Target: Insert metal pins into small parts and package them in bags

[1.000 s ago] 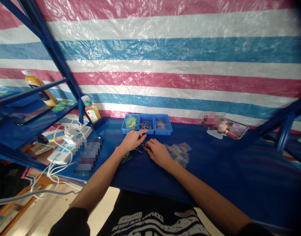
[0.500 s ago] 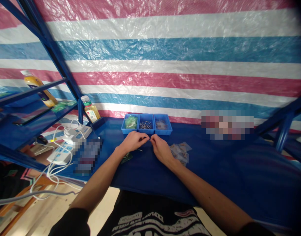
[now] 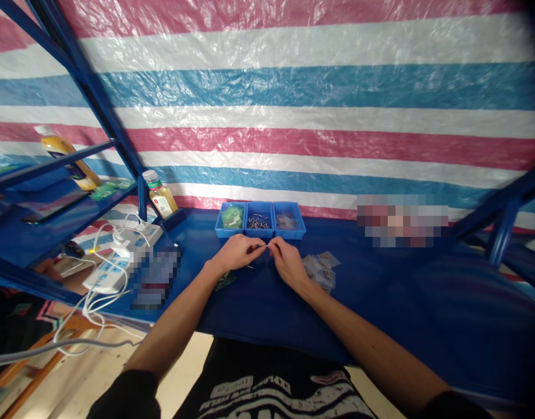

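Both hands have drawn together and moved up the tabletop (image 3: 381, 302), closer to a blue three-compartment bin (image 3: 259, 220). Its left compartment holds a green bag (image 3: 231, 217), the middle holds metal pins (image 3: 258, 222), and the right holds a small clear bag (image 3: 286, 221). Nothing stands between the hands and the bin. A thin metal pin (image 3: 262, 246) sits just in front of the bin, pinched between the fingertips (image 3: 270, 247) of the right hand (image 3: 289, 266) and those of the left hand (image 3: 236, 252), with the other fingers curled. A green packet (image 3: 226, 280) lies beside the left wrist, and a pile of clear small bags (image 3: 320, 271) lies right of the right hand. Further left stand a juice bottle (image 3: 161, 196) and a white power strip (image 3: 103, 276) with white cables (image 3: 92, 308). A striped tarp (image 3: 293, 87) hangs behind the tabletop, above a wooden floor (image 3: 184, 361).
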Action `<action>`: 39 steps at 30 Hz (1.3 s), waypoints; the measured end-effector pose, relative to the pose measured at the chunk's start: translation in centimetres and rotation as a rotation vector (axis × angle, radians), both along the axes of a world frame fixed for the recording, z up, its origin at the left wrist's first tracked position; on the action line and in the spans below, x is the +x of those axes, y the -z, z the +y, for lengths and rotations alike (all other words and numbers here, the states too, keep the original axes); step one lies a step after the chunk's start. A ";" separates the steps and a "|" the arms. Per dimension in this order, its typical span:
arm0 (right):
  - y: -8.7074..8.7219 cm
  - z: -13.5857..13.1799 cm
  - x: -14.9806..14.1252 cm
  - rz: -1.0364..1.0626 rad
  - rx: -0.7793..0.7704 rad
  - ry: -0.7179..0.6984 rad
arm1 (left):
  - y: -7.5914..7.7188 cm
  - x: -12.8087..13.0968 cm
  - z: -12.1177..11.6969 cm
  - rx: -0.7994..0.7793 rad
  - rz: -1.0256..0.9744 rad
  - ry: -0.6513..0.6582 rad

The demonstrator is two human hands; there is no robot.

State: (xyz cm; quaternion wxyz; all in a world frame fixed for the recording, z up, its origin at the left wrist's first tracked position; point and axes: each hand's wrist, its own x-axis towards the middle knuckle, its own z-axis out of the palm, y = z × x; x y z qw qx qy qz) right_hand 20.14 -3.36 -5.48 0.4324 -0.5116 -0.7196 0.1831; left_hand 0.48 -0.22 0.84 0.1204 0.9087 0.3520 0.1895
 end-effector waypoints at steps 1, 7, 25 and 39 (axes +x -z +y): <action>0.0 0.0 0.0 0.001 -0.002 -0.006 | 0.0 0.0 0.0 -0.001 -0.002 0.002; -0.4 -0.2 -0.2 0.057 0.010 -0.045 | 0.1 -0.1 0.1 0.004 0.000 0.005; -0.3 -0.2 -0.3 0.071 0.020 -0.057 | 0.5 0.0 0.3 0.028 0.006 0.024; -0.3 -0.4 -0.4 0.063 0.027 -0.068 | 0.8 0.0 0.4 0.056 0.009 0.024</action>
